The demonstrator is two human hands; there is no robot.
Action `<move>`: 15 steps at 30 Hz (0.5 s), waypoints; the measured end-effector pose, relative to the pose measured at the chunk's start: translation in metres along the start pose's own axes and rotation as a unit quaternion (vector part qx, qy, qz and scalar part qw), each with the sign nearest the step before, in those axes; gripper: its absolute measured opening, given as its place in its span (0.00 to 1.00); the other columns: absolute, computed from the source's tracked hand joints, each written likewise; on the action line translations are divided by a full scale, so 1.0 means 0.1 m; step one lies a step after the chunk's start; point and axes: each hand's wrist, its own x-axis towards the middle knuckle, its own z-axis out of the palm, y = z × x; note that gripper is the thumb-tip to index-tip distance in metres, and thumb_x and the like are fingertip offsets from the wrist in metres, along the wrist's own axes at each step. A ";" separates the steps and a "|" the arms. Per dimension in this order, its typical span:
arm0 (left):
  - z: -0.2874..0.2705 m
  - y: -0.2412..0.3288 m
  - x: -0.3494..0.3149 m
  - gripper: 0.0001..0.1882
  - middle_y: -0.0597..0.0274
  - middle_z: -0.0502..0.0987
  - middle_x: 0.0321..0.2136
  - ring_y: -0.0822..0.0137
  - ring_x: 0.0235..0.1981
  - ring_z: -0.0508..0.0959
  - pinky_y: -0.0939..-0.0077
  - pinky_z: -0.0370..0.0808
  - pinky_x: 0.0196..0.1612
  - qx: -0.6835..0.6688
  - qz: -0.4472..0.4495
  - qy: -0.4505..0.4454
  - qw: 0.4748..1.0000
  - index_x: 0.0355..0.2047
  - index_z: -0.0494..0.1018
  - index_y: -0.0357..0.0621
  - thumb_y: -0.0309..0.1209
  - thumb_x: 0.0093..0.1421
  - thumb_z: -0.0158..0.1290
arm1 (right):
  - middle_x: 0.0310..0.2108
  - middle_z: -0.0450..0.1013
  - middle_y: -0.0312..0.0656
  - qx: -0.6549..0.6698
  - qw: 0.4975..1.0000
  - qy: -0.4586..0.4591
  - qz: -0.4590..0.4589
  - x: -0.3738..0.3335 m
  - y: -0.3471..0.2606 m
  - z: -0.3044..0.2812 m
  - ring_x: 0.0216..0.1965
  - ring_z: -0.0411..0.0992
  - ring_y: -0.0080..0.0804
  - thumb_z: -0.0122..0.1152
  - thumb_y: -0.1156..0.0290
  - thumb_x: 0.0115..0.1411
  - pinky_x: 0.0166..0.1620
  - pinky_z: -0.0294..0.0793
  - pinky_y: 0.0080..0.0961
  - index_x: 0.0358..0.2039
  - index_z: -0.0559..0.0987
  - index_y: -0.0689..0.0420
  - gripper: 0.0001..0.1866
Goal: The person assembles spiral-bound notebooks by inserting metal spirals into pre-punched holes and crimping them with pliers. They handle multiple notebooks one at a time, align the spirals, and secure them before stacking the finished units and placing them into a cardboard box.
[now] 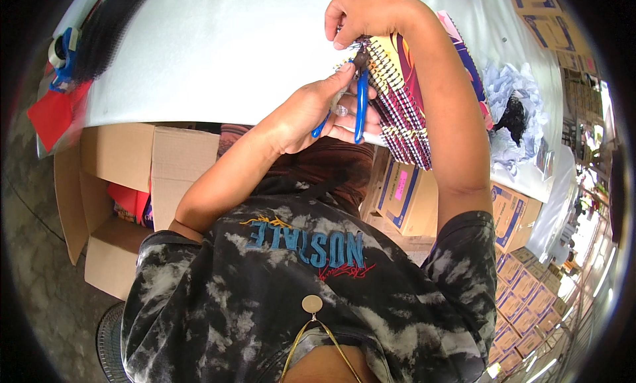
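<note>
My left hand [324, 108] is wrapped round a pair of pliers [361, 108] with blue handles and a dark head. The jaws point away from me, at the far end of a wire coil binding. A stack of spiral-bound notebooks [401, 98] with yellow, maroon and purple covers lies at the table's near edge, coils toward the left. Bent over the far end of the stack, my right hand [361, 15] has its fingers curled and thumb close to them, beside the plier jaws. What those fingertips pinch is too small to make out.
A white-covered table [218, 58] spans the front. At its left are black coils [122, 32], a blue tape dispenser [64, 58] and a red sheet [56, 115]. Crumpled pale plastic [510, 141] lies right. An open carton [119, 158] stands below left; stacked cartons [523, 297] stand right.
</note>
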 end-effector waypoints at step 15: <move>-0.04 0.08 -0.07 0.34 0.45 0.74 0.37 0.49 0.42 0.77 0.64 0.76 0.40 0.018 -0.027 -0.064 0.997 0.49 0.64 0.36 0.56 0.64 0.28 | 0.29 0.77 0.45 0.044 0.999 0.008 -0.030 0.00 0.10 -0.02 0.30 0.73 0.30 0.65 0.67 0.45 0.36 0.72 0.24 0.35 0.79 0.63 0.17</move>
